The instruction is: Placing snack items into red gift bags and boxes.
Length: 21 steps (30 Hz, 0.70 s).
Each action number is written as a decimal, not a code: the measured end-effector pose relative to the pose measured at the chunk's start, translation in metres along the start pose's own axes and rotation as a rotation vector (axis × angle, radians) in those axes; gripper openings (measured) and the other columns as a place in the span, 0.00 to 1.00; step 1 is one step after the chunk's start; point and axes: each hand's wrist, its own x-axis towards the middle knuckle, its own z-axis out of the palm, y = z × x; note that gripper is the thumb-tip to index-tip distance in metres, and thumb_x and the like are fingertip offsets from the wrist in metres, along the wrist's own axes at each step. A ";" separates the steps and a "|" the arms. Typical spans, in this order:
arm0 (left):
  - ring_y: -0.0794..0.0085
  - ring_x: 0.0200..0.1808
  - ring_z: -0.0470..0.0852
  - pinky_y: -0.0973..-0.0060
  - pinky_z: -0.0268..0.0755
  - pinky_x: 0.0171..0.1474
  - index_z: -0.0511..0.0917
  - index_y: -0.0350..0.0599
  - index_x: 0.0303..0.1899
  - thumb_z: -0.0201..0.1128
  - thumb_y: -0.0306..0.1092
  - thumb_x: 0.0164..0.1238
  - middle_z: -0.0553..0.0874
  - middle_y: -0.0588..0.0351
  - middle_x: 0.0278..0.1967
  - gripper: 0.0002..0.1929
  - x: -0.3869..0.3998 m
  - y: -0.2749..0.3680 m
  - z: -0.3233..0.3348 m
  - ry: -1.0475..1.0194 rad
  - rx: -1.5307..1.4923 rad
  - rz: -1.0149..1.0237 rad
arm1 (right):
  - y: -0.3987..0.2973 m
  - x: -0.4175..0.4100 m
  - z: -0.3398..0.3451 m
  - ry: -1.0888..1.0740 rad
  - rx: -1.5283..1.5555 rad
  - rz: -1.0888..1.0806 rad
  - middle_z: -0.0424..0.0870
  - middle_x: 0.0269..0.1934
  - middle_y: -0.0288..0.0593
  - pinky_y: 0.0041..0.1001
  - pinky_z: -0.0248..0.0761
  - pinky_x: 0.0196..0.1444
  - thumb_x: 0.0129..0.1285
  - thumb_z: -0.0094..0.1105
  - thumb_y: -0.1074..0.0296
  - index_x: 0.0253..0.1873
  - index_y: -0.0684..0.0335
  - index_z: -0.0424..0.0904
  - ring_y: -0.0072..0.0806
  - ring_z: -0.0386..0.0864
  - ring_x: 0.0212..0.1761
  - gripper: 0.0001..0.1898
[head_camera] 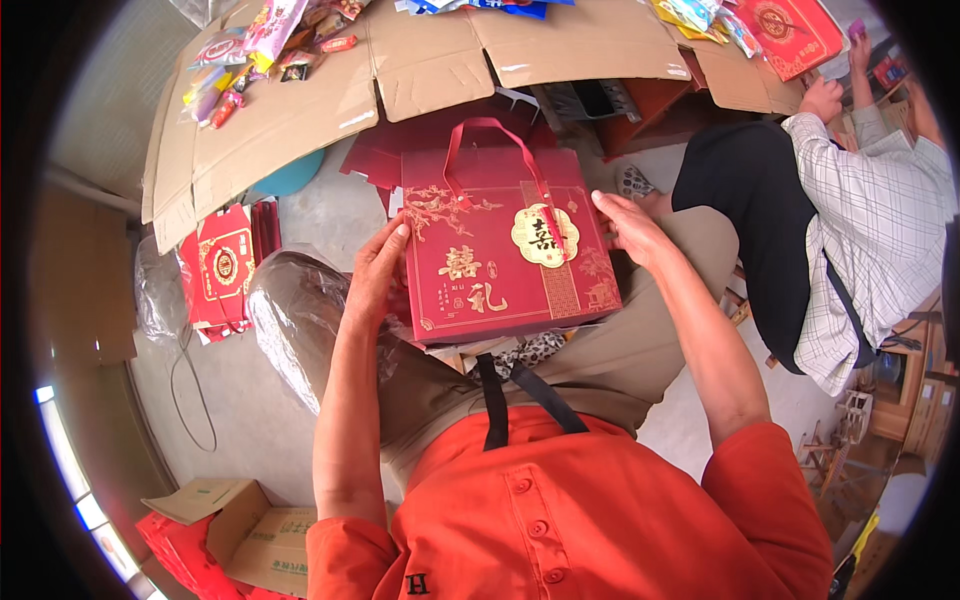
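A dark red gift box (480,217) with gold print rests at my lap, held between both hands. My left hand (381,259) grips its left side, thumb along the edge. On the opposite side my right hand (626,225) has its thumb at the upper right edge; its fingers are partly hidden behind the box. A red ribbon handle (491,127) arches up from the box top. A gold scalloped tag (529,247) with a large character hangs on the front panel.
A flattened cardboard sheet (427,60) spreads ahead, bearing wrapped snacks (217,82) at left. Folded red gift bags (221,262) stand on the floor at left. A co-worker in a checked shirt (862,202) sits close on the right. An open carton (262,536) lies behind left.
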 end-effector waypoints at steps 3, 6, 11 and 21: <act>0.87 0.29 0.72 0.86 0.65 0.31 0.73 0.43 0.67 0.59 0.42 0.75 0.78 0.69 0.29 0.24 -0.006 0.013 0.011 -0.017 0.074 0.124 | 0.003 -0.006 -0.003 0.063 0.122 -0.140 0.82 0.45 0.33 0.29 0.75 0.44 0.72 0.53 0.43 0.54 0.55 0.78 0.22 0.78 0.43 0.22; 0.85 0.30 0.72 0.85 0.66 0.34 0.73 0.45 0.67 0.59 0.41 0.75 0.74 0.69 0.26 0.23 -0.016 0.031 0.022 -0.040 0.124 0.187 | 0.001 -0.017 -0.002 0.122 0.226 -0.253 0.82 0.47 0.34 0.31 0.76 0.46 0.73 0.52 0.44 0.56 0.56 0.77 0.23 0.79 0.45 0.22; 0.81 0.33 0.74 0.80 0.69 0.45 0.74 0.45 0.67 0.58 0.43 0.76 0.77 0.66 0.28 0.23 -0.007 0.018 0.011 -0.033 0.152 0.282 | 0.009 -0.013 -0.007 0.116 0.330 -0.372 0.81 0.49 0.36 0.33 0.77 0.47 0.75 0.50 0.48 0.59 0.59 0.76 0.24 0.78 0.51 0.21; 0.58 0.57 0.79 0.60 0.77 0.52 0.73 0.35 0.58 0.54 0.67 0.69 0.78 0.47 0.55 0.37 0.011 0.002 0.000 0.271 0.091 -0.063 | 0.015 0.022 0.031 0.052 0.153 -0.209 0.75 0.62 0.45 0.41 0.75 0.58 0.76 0.48 0.52 0.63 0.63 0.71 0.39 0.72 0.66 0.22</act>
